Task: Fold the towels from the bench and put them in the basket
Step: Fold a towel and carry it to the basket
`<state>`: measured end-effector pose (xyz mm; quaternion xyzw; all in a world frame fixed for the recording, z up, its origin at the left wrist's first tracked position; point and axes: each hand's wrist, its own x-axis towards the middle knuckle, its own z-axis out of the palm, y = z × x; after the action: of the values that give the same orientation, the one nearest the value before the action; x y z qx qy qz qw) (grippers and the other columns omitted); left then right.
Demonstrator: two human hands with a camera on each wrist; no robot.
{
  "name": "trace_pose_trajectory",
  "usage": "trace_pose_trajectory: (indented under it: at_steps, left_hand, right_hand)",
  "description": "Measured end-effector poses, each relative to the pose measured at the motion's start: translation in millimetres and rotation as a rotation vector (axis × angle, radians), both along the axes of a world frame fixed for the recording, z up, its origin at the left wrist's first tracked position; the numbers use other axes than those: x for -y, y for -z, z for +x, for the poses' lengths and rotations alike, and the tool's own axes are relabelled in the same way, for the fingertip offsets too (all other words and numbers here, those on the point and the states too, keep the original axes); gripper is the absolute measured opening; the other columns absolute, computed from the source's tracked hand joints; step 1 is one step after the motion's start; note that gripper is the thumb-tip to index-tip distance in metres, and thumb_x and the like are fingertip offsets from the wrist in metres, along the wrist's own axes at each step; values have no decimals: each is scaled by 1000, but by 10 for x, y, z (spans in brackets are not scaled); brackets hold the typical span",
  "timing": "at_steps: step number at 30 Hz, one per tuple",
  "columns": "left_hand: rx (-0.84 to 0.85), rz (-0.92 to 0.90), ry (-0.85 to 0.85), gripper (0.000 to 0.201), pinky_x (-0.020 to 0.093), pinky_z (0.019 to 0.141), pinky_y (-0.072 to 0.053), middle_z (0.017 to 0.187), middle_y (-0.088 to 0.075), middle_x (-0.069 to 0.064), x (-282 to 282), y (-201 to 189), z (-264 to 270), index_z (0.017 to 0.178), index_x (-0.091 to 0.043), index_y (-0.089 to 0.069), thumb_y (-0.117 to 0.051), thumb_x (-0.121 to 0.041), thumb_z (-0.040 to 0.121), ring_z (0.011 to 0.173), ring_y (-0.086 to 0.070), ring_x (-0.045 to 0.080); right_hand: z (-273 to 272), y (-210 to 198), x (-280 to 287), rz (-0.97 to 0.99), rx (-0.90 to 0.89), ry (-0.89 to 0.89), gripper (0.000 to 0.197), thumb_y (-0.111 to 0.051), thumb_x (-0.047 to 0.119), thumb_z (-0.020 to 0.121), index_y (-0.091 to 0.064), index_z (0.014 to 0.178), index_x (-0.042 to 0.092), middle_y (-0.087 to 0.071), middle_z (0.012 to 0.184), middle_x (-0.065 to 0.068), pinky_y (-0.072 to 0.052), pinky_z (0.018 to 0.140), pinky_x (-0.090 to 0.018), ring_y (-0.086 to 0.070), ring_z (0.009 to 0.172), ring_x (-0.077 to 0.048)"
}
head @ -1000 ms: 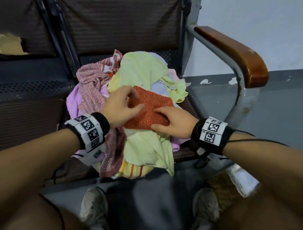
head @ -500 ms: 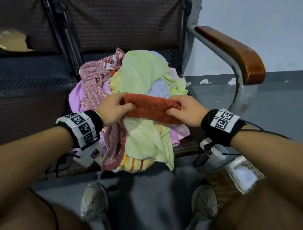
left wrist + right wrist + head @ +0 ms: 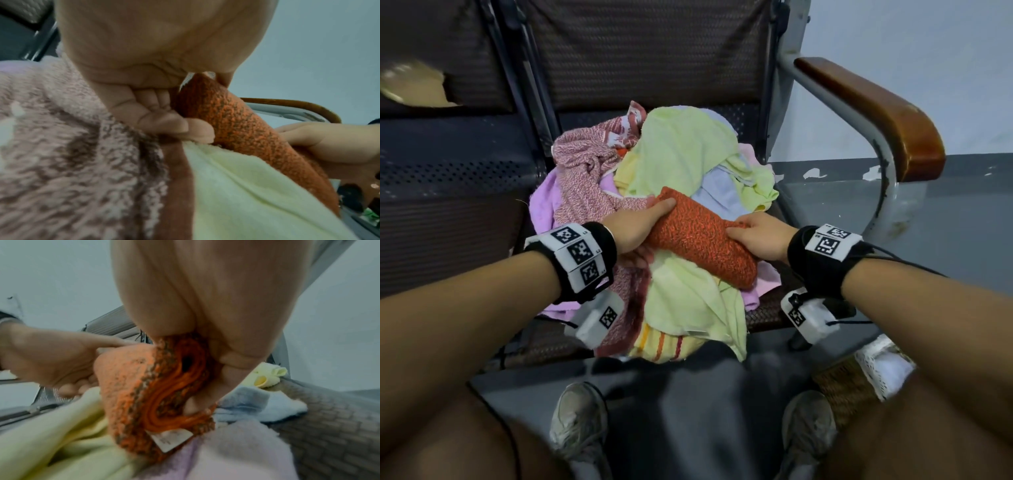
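A folded orange towel (image 3: 700,236) (image 3: 236,129) (image 3: 131,386) is held just above a heap of loose towels (image 3: 678,161) on the bench seat. My left hand (image 3: 640,226) grips its left end, thumb on top and fingers curled beneath (image 3: 164,123). My right hand (image 3: 756,233) grips its right end, where the folded layers and a white label (image 3: 170,439) show. The wicker basket (image 3: 849,387) with white lace lining stands on the floor at lower right, partly hidden by my right arm.
The heap holds pale green (image 3: 688,298), mottled pink (image 3: 585,171), lilac (image 3: 544,202) and pale blue (image 3: 719,192) towels. A metal armrest with a brown wooden top (image 3: 876,113) rises on the right. My shoes (image 3: 578,418) rest on the grey floor below.
The orange towel went from lying flat under both hands to a narrow fold, and now both hands hold it by its ends, tilted with the right end nearer me.
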<state>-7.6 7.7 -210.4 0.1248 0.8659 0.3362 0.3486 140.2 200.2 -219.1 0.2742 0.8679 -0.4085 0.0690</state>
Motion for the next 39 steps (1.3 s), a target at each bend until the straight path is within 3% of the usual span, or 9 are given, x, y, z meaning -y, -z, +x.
trace_pose_trajectory:
  at_steps: [5, 8, 12, 18, 24, 28, 33, 37, 39]
  left_hand:
    - [-28, 499, -163, 41, 26, 57, -58, 83, -73, 7, -189, -118, 169, 81, -9, -61, -85, -41, 72, 65, -68, 15]
    - [40, 698, -145, 35, 43, 78, -57, 85, -64, 10, -266, -266, 382, 79, -19, -51, -85, -18, 73, 79, -61, 24]
    - [-10, 786, 1, 33, 33, 69, -42, 75, -59, 4, -356, -506, 730, 76, -22, -52, -82, -20, 63, 74, -54, 20]
    - [182, 998, 142, 37, 38, 96, -54, 112, -72, 13, -676, -729, 1300, 113, -6, -66, -79, -19, 81, 104, -69, 23]
    - [321, 585, 418, 92, 46, 96, -54, 125, -66, 10, -1362, -250, 2062, 135, -8, -44, -90, -36, 60, 109, -68, 26]
    - [449, 472, 636, 50, 40, 96, -55, 117, -72, 8, -1987, 119, 2848, 123, -12, -61, -82, -16, 78, 104, -71, 25]
    - [445, 81, 815, 55, 43, 97, -54, 116, -71, 12, -2698, 665, 3805, 129, -5, -59, -76, -21, 79, 103, -70, 31]
    - [361, -229, 1040, 18, 33, 83, -53, 114, -65, 13, -3071, 1167, 4279, 104, -9, -62, -64, -21, 91, 103, -64, 30]
    - [342, -386, 1175, 28, 38, 95, -48, 131, -58, 17, -3229, 1451, 4421, 123, -4, -60, -53, -19, 100, 119, -57, 34]
  right_hand:
    - [104, -136, 106, 137, 65, -40, 25, -45, 19, 97, -61, 86, 3, -66, 88, -14, -47, 67, -31, -62, 82, -28]
    - [241, -284, 131, 172, 80, -28, 33, -51, 19, 92, -56, 122, 5, -67, 111, -14, -53, 83, -36, -65, 98, -28]
    - [500, -640, 242, -156, -318, 120, 87, -68, 28, 70, -31, 149, 21, -66, 119, -3, -52, 98, -39, -66, 109, -21]
    - [1049, -875, 94, -466, -472, 206, 44, -77, 23, 84, -65, 124, 7, -73, 117, -11, -53, 98, -40, -70, 109, -26]
    - [2018, -725, -606, -559, -497, 489, 36, -67, 31, 93, -66, 124, 14, -74, 116, -5, -59, 86, -32, -71, 106, -20]
    - [2937, -359, -1080, -675, -478, 762, 26, -51, 26, 94, -67, 112, 16, -75, 103, -2, -57, 82, -29, -71, 89, -15]
    - [3911, 492, -1287, -776, -445, 1132, 35, -38, 20, 89, -66, 108, 10, -71, 95, -11, -56, 73, -32, -68, 80, -24]
    - [4274, 1284, -1250, -794, -319, 1349, 22, -44, 20, 88, -62, 98, 12, -58, 95, -19, -43, 70, -35, -54, 82, -32]
    - [4364, 1642, -1260, -840, -267, 1424, 19, -47, 20, 89, -62, 95, 10, -61, 90, -16, -45, 73, -38, -55, 81, -31]
